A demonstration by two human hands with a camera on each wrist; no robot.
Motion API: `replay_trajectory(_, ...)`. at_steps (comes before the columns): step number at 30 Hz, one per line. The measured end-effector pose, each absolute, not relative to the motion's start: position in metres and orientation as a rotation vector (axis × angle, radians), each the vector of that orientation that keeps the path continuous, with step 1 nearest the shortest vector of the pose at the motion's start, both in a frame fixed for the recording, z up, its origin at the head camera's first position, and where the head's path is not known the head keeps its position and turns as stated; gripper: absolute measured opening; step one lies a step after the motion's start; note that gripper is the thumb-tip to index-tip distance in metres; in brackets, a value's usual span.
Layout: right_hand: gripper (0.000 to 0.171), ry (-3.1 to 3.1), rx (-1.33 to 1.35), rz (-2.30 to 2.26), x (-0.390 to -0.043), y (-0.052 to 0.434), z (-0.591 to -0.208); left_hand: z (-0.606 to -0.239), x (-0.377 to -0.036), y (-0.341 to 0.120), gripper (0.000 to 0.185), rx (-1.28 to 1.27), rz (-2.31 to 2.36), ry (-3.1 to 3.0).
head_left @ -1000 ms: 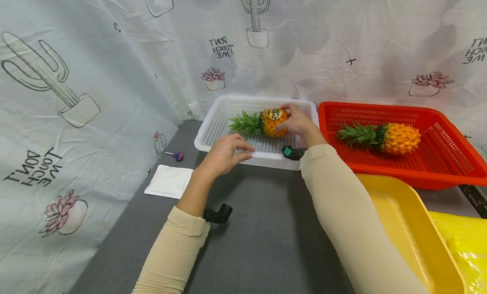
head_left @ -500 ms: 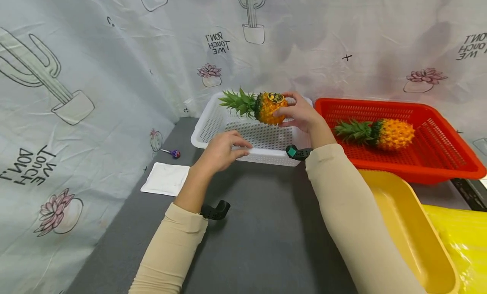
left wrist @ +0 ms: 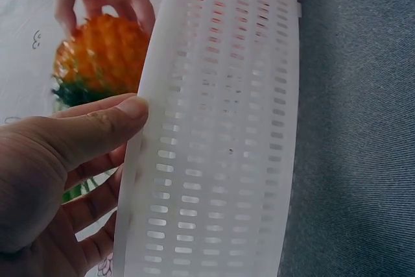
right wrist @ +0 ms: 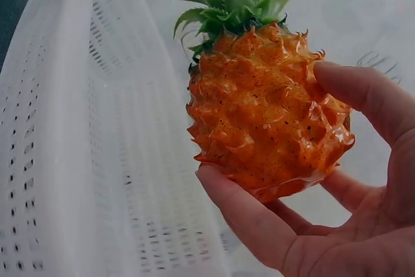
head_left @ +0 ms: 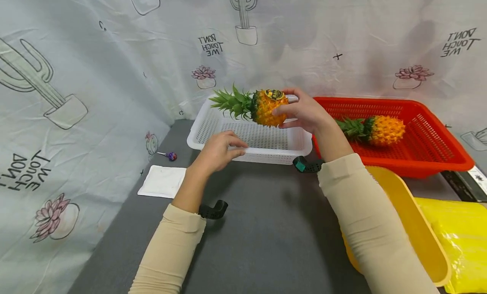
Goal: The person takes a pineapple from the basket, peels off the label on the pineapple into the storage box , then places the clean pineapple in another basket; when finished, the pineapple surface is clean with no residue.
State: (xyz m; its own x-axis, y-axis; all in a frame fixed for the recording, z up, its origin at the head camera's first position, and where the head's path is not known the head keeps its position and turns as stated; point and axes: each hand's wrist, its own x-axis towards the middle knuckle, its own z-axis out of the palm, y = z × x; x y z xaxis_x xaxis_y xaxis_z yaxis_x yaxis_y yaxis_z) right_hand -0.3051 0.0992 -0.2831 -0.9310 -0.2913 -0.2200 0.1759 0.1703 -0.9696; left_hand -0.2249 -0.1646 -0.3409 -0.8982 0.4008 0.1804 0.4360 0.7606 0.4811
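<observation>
My right hand [head_left: 307,112] grips a small pineapple [head_left: 271,110] by the end of its body, above the white basket. The pineapple lies sideways, its green leaves pointing left and a black-and-gold label on top. Thumb and fingers spread round its orange skin [right wrist: 259,108] in the right wrist view. My left hand [head_left: 222,150] pinches the near rim of the white plastic basket [head_left: 274,152], thumb outside and fingers behind the rim [left wrist: 139,141] in the left wrist view. Slots perforate the basket's walls and floor.
A red basket [head_left: 430,161] holding another pineapple [head_left: 386,130] stands to the right. In front of it are a yellow tray [head_left: 430,251] and a yellow plastic package [head_left: 466,243]. A lollipop [head_left: 172,156] and a white packet [head_left: 161,182] lie at left. A printed curtain [head_left: 296,40] hangs behind.
My right hand has lifted the pineapple up off the white basket's floor, then shifted slightly. The left hand stays at the basket's near rim. The head view has drifted a little to the right.
</observation>
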Motion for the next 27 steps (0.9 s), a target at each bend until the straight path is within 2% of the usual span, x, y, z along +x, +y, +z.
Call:
replay_trajectory(9, 0.076, 2.111, -0.115, -1.795, -0.262, 0.116, -0.253, -0.339, -0.224, -0.165, 0.019, -0.704, -0.824, -2.876)
replay_trajectory(18, 0.074, 2.059, -0.218, -1.821, -0.224, 0.132, -0.254, -0.336, -0.228, -0.165, 0.018, -0.751, -0.869, -2.868)
replay_trajectory(27, 0.074, 1.982, -0.278, -1.797, -0.2, 0.138, -0.259, -0.334, -0.226, -0.163, 0.026, -0.538, -0.805, -3.032)
